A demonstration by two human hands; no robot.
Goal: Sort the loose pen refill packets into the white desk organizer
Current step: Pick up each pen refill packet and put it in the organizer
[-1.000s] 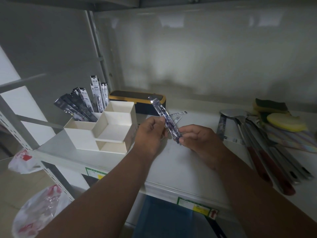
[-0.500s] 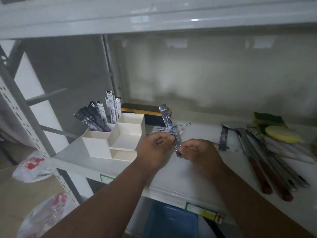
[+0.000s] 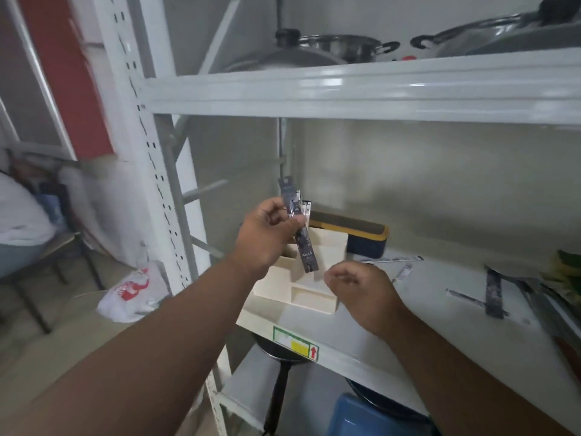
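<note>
My left hand (image 3: 267, 234) pinches a dark pen refill packet (image 3: 306, 251) upright, above the white desk organizer (image 3: 314, 297) on the shelf. My hand hides most of the organizer's back compartments; the tips of packets standing in it (image 3: 306, 207) peek out behind my fingers. My right hand (image 3: 361, 287) hovers just right of the organizer with its fingers curled and holds nothing. Loose refill packets lie on the shelf to the right: a pale one (image 3: 391, 259), a small one (image 3: 404, 273) and dark ones (image 3: 492, 291).
A dark box with a yellow rim (image 3: 355, 236) sits behind the organizer. Utensils and sponges lie at the far right (image 3: 562, 278). The upper shelf beam (image 3: 345, 89) carries steel pots. A white upright post (image 3: 157, 171) stands left. Below are a pan and a blue stool.
My right hand has let go of the packet and dropped back. My left hand has lifted the packet and carried it left over the organizer. The view has tilted up.
</note>
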